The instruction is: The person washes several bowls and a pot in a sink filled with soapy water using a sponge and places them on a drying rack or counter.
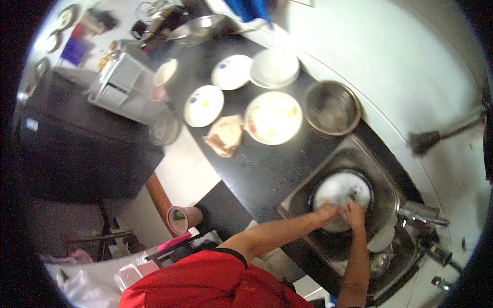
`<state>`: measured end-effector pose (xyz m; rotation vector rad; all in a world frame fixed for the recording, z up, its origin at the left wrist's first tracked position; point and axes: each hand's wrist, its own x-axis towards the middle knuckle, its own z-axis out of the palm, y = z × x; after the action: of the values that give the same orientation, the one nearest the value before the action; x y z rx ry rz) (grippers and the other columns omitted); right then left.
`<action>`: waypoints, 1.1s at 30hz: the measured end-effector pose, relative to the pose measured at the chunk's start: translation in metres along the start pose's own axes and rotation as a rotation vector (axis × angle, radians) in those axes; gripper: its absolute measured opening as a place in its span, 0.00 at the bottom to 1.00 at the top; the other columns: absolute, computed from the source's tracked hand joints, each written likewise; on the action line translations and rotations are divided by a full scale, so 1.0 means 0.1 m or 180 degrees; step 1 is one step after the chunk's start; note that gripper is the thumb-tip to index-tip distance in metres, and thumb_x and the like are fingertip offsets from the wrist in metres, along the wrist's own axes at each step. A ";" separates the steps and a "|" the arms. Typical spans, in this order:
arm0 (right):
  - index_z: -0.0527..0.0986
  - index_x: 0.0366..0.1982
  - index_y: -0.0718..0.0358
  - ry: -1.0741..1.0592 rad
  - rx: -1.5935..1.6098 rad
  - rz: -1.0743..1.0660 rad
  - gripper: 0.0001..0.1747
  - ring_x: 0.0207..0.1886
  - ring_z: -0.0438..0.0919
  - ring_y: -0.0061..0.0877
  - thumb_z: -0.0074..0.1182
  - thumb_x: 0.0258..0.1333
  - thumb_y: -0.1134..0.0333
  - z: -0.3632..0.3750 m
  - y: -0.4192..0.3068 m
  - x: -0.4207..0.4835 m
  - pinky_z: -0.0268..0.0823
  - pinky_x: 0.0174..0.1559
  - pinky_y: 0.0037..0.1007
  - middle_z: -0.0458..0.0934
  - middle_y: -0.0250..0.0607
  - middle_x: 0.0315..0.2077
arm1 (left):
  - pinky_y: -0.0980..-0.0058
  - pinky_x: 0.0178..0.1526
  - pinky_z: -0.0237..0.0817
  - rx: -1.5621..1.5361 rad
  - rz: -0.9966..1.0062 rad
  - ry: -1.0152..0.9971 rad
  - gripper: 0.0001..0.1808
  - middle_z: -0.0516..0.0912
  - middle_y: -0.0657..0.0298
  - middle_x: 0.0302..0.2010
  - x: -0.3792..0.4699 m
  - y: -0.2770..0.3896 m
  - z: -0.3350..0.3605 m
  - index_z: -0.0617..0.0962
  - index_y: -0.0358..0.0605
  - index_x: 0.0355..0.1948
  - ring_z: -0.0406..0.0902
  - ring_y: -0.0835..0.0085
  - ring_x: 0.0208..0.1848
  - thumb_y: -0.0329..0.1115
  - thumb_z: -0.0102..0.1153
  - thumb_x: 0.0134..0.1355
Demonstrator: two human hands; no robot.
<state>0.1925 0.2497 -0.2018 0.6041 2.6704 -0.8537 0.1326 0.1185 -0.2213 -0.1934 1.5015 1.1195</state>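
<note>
A round dark-rimmed basin point(324, 227) stands inside the stainless steel sink point(356, 148). White suds point(339, 186) cover much of what it holds. My left hand point(328, 211) reaches into the foam from the left. Close beside it, almost touching, is my right hand point(355, 212). Fingers of both hands are blurred and partly lost in the suds, so whether they grip something is not visible. A pale dish point(382, 239) leans in the sink to the right of the basin, near a clear rounded vessel point(380, 265).
A metal faucet point(421, 215) juts over the sink's right rim. On the black counter point(265, 175) are a steel pot point(333, 108), a floral plate point(273, 118), several other white dishes and a crumpled cloth point(225, 135). A pink bin point(185, 219) stands on the floor.
</note>
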 end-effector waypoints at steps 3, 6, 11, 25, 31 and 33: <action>0.75 0.20 0.66 -0.0021 -0.0893 0.0275 0.10 0.28 0.77 0.44 0.54 0.45 0.66 0.34 0.10 0.12 0.67 0.30 0.40 0.76 0.52 0.22 | 0.54 0.51 0.62 0.1772 0.0703 0.0684 0.22 0.77 0.54 0.47 -0.55 0.35 -0.21 0.74 0.49 0.50 0.71 0.57 0.52 0.45 0.44 0.58; 0.75 0.22 0.65 0.0667 -0.0983 -0.0151 0.10 0.28 0.77 0.39 0.52 0.45 0.64 0.77 0.20 0.11 0.67 0.30 0.37 0.77 0.48 0.23 | 0.58 0.52 0.63 0.2481 0.1605 0.0969 0.20 0.77 0.49 0.44 -0.95 0.54 -0.28 0.75 0.50 0.49 0.74 0.52 0.46 0.44 0.49 0.56; 0.71 0.43 0.58 0.1273 -0.1672 -0.0793 0.17 0.48 0.70 0.38 0.50 0.51 0.60 0.80 0.25 0.03 0.56 0.53 0.43 0.72 0.43 0.45 | 0.60 0.50 0.64 0.2514 0.2112 0.0856 0.19 0.78 0.51 0.42 -1.18 0.46 -0.39 0.73 0.50 0.49 0.75 0.53 0.45 0.39 0.49 0.56; 0.72 0.34 0.65 0.0989 -0.0188 0.0646 0.16 0.37 0.72 0.44 0.47 0.55 0.58 0.68 -0.06 0.00 0.65 0.38 0.39 0.73 0.49 0.37 | 0.66 0.44 0.68 0.2285 0.2461 -0.0217 0.13 0.80 0.55 0.39 -1.57 0.86 -0.89 0.76 0.48 0.44 0.78 0.57 0.41 0.35 0.51 0.58; 0.70 0.45 0.61 0.2000 0.5181 0.2305 0.23 0.31 0.77 0.34 0.42 0.60 0.50 0.18 -0.35 -0.41 0.68 0.23 0.34 0.78 0.41 0.34 | 0.78 0.42 0.68 0.1633 0.2673 0.0248 0.11 0.82 0.61 0.35 -1.56 1.13 -1.53 0.77 0.43 0.42 0.77 0.77 0.38 0.29 0.53 0.58; 0.70 0.47 0.61 0.1939 0.5743 0.2450 0.23 0.31 0.78 0.30 0.42 0.60 0.50 0.07 -0.34 -0.58 0.70 0.19 0.29 0.78 0.40 0.34 | 0.78 0.43 0.68 0.1911 0.2643 0.0398 0.10 0.82 0.61 0.35 -1.68 1.39 -1.77 0.77 0.40 0.43 0.77 0.78 0.38 0.29 0.50 0.61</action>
<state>0.2281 0.2024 -0.1691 2.1462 0.8246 -2.7664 -0.0314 -0.0125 -0.0351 0.8571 2.0290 1.2218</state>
